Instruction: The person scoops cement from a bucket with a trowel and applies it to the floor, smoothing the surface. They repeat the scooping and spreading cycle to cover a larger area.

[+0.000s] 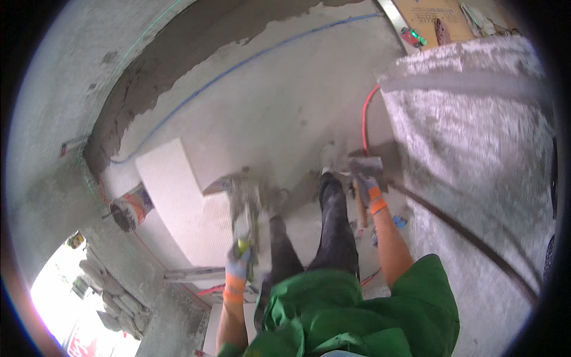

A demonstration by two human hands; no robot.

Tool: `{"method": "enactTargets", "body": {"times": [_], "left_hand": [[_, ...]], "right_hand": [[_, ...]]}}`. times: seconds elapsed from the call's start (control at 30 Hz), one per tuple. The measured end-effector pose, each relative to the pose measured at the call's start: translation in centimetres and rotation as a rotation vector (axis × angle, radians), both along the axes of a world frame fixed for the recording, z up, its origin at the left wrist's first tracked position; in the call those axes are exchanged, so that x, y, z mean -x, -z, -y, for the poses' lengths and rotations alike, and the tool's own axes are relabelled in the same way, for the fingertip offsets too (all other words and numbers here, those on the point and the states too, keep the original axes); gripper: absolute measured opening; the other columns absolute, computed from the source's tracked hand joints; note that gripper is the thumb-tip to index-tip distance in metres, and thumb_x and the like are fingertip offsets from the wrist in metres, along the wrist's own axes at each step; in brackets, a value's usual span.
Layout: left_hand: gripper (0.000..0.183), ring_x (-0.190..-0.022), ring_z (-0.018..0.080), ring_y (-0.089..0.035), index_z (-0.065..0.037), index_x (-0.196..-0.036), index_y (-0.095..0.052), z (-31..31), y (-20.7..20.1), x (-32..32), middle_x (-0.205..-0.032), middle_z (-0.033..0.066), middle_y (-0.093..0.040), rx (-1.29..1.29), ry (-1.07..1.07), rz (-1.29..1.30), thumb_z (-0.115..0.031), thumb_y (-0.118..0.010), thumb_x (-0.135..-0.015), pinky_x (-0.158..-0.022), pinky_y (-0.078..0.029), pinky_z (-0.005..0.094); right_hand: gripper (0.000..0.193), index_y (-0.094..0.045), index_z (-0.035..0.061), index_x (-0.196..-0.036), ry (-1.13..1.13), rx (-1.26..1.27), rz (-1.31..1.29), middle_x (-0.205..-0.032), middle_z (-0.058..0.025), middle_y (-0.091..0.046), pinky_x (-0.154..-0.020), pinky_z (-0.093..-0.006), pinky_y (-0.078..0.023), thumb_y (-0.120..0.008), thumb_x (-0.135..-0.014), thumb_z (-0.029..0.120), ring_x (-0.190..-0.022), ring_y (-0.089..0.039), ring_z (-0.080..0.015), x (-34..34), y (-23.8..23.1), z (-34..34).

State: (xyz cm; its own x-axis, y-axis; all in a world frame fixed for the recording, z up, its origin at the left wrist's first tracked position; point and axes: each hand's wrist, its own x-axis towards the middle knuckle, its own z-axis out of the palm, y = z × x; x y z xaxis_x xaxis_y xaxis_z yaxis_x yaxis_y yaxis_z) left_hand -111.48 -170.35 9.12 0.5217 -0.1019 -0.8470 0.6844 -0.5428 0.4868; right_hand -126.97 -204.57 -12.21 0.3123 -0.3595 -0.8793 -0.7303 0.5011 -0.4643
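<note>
Low at the left, my left hand [237,265], in a grey glove with an orange cuff, is closed round a yellow-green and whitish tool [242,243] of a kind I cannot make out. Beyond it lies a mortar-smeared grey patch, blurred, beside a large white ribbed tile [178,208] with a notch in its edge. On the right, my right hand [370,189], gloved alike, grips a hammer-like tool with a blocky grey head [366,164]. Its wooden handle [360,211] points back toward me. My foot [328,156] stands just left of the head.
A mortar-stained bucket [132,208] stands left of the tile. A blue line [220,76] curves across the concrete floor, and a red hose [364,116] runs near my right hand. A dark pole [470,235] crosses the rough wall [470,137] at right. A cardboard box [431,21] sits far right.
</note>
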Motion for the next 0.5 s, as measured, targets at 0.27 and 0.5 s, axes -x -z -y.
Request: {"method": "enactTargets", "body": {"times": [0.27,0.5], "left_hand": [[0.031,-0.057,0.0111,-0.054,-0.003,-0.105,-0.055,-3.8,-4.0,-2.6,-0.073,0.0033,-0.057,0.442,0.086,0.039,-0.029,-0.044,-0.091,-0.046,-0.045,0.0255],[0.026,-0.057,0.0152,-0.056,-0.001,-0.103,-0.058,-0.3,-5.8,-0.4,-0.069,0.0092,-0.06,0.394,0.648,0.168,-0.021,-0.047,-0.09,-0.049,-0.046,0.029]], "right_hand": [[0.026,-0.055,0.003,-0.096,-0.007,0.114,0.453,-0.096,-0.0047,-0.056,-0.082,-0.0306,-0.044,-0.065,-0.072,0.006,-0.084,-0.055,-0.015,14.1,-19.3,-17.3],[0.035,-0.057,0.0092,-0.105,-0.592,0.884,-0.296,-0.105,-0.0097,-0.058,-0.084,-0.0395,-0.041,-0.059,-0.075,0.028,-0.094,-0.055,-0.0278,18.3,-23.0,-34.9]]}}
